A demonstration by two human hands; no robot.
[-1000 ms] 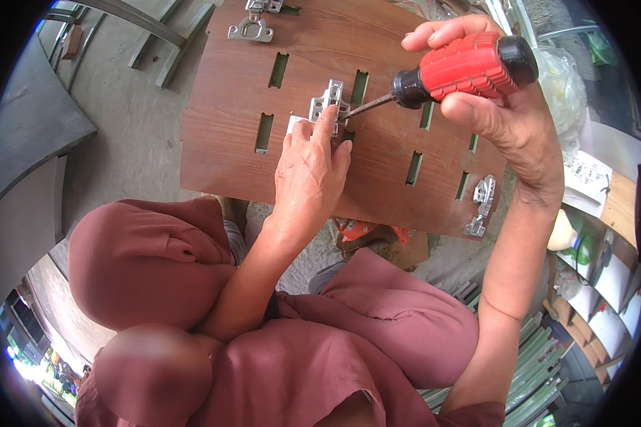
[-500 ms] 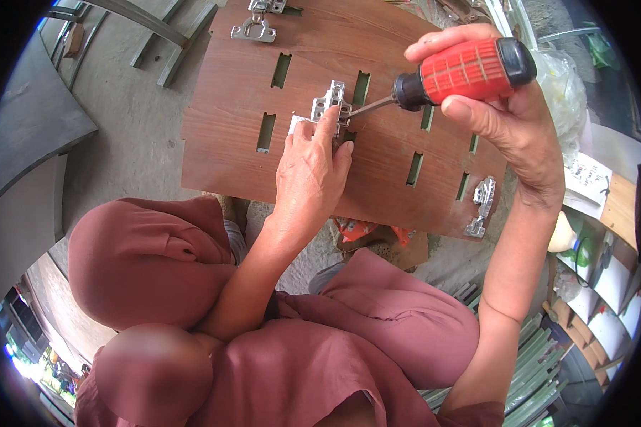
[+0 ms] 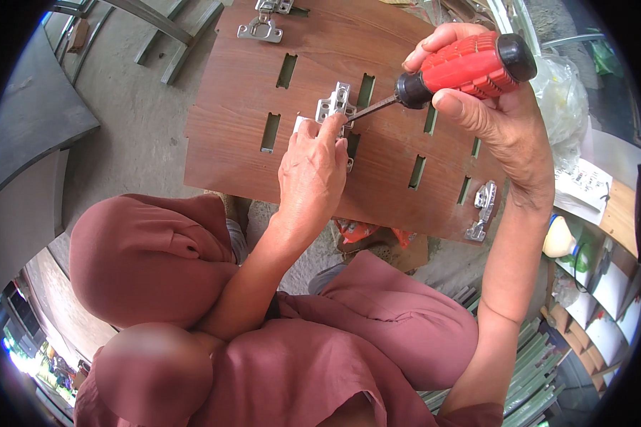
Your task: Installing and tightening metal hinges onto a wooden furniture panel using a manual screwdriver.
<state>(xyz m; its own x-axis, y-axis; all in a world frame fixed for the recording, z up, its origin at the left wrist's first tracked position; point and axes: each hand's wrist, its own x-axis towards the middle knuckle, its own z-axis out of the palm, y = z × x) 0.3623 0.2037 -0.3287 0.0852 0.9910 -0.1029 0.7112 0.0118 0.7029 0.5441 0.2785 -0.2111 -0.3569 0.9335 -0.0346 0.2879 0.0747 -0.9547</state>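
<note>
My right hand (image 3: 502,121) is wrapped loosely round the red and black handle of a screwdriver (image 3: 463,67). Its thumb and fingertips rest on the grip. The steel shaft slants down to the left, its tip meeting a silver cabinet hinge (image 3: 340,96) on the brown wood-grain panel (image 3: 228,142). My left hand (image 3: 310,178) grips this hinge, index finger and thumb pressed near the screwdriver tip. Those fingers hide part of the hinge. A small white piece (image 3: 301,127) shows beside them.
Other hinges sit at the panel's far edge (image 3: 261,28) and right corner (image 3: 483,211). Slots (image 3: 417,173) cut through the panel. A clear plastic bag (image 3: 559,99) and white papers (image 3: 584,186) lie to the right. Metal bars (image 3: 174,50) lie on the concrete floor at far left.
The screwdriver handle has turned a little in my right hand, whose fingers have shifted on it. The panel and hinge appear slightly farther right in view. My left hand stays at the hinge.
</note>
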